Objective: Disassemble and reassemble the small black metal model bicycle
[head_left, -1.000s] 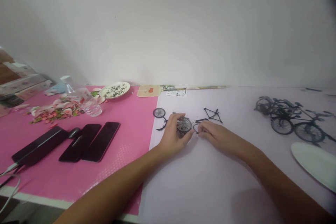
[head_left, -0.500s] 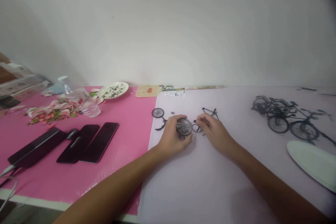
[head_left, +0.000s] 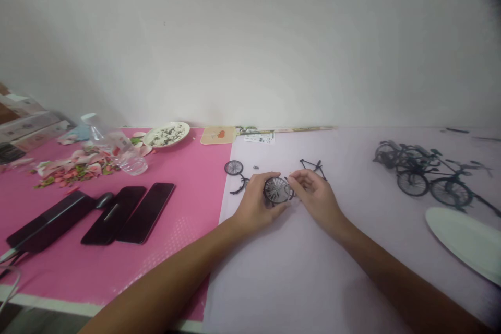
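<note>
Left of the round, wire-spoked wheel (head_left: 277, 190) leans a clear plastic bottle (head_left: 131, 158), the left hand (head_left: 254, 203) grips that wheel's left rim, the right hand (head_left: 316, 197) pinches a thin, dark curved part (head_left: 291, 194) at its right edge, and spindly black bicycles (head_left: 451, 191) sit well to its right.

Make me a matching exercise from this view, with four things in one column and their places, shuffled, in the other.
Things
1. Black-rimmed spoked wheel
2. White rounded plate
3. Clear plastic bottle
4. Thin black triangular frame

Places
A. At the view's right edge
B. Partly hidden behind the right hand
C. Held in the left hand
D. Beside scattered pink petals

Pairs: 1-C, 2-A, 3-D, 4-B
</note>
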A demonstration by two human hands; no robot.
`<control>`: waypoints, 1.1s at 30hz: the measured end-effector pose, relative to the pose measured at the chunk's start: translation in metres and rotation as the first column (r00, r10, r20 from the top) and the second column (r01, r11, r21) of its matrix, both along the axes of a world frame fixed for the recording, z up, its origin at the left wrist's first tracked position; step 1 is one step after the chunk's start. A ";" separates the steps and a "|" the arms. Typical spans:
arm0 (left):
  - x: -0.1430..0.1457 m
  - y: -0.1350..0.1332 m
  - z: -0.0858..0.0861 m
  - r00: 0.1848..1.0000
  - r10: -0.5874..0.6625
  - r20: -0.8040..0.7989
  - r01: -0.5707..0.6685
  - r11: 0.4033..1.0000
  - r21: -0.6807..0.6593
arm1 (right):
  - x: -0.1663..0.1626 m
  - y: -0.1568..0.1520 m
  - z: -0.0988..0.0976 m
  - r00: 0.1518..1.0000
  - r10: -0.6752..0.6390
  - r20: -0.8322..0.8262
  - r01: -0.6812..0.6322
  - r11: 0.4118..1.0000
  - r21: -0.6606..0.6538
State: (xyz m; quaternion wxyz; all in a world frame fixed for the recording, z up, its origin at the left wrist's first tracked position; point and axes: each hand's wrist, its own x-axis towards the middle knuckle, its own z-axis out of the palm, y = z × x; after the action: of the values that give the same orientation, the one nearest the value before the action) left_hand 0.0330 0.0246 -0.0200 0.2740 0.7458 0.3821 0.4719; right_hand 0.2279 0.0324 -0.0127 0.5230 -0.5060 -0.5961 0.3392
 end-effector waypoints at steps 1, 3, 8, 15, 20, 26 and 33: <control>0.000 0.000 0.000 1.000 0.000 -0.002 0.000 1.000 0.001 | 0.000 -0.001 0.000 1.000 0.002 0.006 -0.002 1.000 0.003; 0.000 0.000 0.000 1.000 -0.005 -0.002 0.005 1.000 0.005 | -0.001 -0.002 0.001 1.000 0.005 0.020 -0.005 1.000 0.010; 0.001 0.000 0.000 1.000 -0.025 -0.010 0.025 1.000 0.002 | -0.003 -0.005 0.001 0.999 0.000 0.034 -0.001 1.000 0.020; 0.001 -0.002 0.002 0.999 -0.050 -0.002 0.050 0.999 0.008 | -0.006 -0.008 0.002 0.998 -0.018 0.057 0.016 0.999 0.037; 0.001 -0.002 0.001 0.998 -0.059 -0.014 0.059 0.998 0.006 | -0.008 -0.011 0.004 0.994 -0.031 0.101 0.025 0.998 0.063; 0.001 -0.001 0.000 0.998 -0.060 -0.019 0.060 0.998 -0.002 | -0.009 -0.012 0.004 0.992 -0.035 0.118 0.029 0.998 0.053; 0.003 -0.001 -0.001 0.998 -0.049 -0.025 0.049 0.999 -0.018 | -0.009 -0.012 0.004 0.992 -0.048 0.117 0.042 0.998 0.055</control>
State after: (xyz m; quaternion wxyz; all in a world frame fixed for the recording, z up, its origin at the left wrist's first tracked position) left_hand 0.0356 0.0239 -0.0214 0.2868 0.7586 0.3713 0.4521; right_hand 0.2191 0.0209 -0.0090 0.5076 -0.5245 -0.6231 0.2810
